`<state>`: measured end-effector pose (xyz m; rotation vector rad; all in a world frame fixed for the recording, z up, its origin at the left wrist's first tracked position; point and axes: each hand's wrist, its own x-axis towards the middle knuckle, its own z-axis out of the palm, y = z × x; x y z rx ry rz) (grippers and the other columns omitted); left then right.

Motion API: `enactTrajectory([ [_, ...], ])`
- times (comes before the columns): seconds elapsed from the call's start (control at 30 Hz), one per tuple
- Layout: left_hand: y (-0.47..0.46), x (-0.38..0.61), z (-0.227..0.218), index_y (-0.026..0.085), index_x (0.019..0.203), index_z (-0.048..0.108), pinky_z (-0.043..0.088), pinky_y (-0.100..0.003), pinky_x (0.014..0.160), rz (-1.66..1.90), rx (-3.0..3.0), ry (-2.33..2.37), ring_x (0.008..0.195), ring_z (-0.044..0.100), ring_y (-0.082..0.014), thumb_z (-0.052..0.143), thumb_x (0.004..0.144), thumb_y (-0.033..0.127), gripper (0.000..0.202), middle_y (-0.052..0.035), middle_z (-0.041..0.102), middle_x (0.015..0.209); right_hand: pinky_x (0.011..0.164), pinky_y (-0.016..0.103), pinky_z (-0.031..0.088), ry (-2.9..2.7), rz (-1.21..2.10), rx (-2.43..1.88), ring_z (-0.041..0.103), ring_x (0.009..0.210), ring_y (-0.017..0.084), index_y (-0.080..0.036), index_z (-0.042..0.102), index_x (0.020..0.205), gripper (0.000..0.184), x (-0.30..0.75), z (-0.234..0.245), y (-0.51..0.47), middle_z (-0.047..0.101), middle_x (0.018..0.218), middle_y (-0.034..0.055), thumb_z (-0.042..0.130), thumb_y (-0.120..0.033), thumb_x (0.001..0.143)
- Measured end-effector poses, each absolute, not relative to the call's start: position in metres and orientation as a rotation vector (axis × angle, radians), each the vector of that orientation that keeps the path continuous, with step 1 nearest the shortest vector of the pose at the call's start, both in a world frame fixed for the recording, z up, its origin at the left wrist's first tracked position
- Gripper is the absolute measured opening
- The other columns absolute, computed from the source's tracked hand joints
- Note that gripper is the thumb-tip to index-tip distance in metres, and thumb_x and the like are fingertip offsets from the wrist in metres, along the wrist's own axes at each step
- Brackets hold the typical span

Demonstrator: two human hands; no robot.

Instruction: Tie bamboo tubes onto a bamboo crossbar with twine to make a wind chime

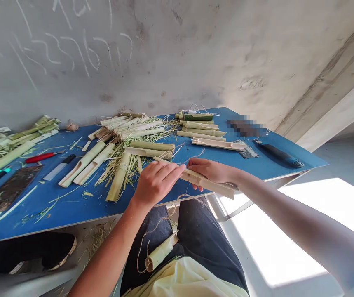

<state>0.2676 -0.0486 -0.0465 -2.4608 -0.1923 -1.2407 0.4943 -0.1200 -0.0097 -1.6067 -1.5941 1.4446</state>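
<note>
My left hand (pixel 156 183) and my right hand (pixel 209 171) hold a split bamboo section (pixel 209 182) above the blue table's near edge. My left fingers lie over its far end, and my right fingers wrap its middle. A thin twine (pixel 177 202) runs from the bamboo down toward my lap. On my dark trousers (pixel 201 231) lies a second bamboo piece (pixel 161 251) with twine looped at its end. Neither hand touches it.
The blue table (pixel 226 163) holds several bamboo pieces (pixel 201 134), dry fibre (pixel 115 175), a red-handled knife (pixel 41 157), a black-handled blade (pixel 59 167), a dark rasp (pixel 8 192) and a dark-handled tool (pixel 280 154). A concrete wall (pixel 164 53) stands behind.
</note>
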Motion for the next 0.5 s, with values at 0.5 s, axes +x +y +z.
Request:
enactTrajectory([
  [0.5,-0.0537,0.2635,-0.0524,0.018,0.109,0.073,0.054,-0.034,0.079,-1.247,-2.493,-0.153,0.087,0.078,-0.0188,0.066,0.099,0.006,0.017,-0.0026,0.084,0.102,0.067,0.032,0.055,-1.671,1.329,-1.663,0.072,0.068,0.018,-0.025,0.044,0.095,0.02,0.4859,-0.0064,-0.125,0.072,0.071,-0.0021,0.035,-0.035,0.111],
])
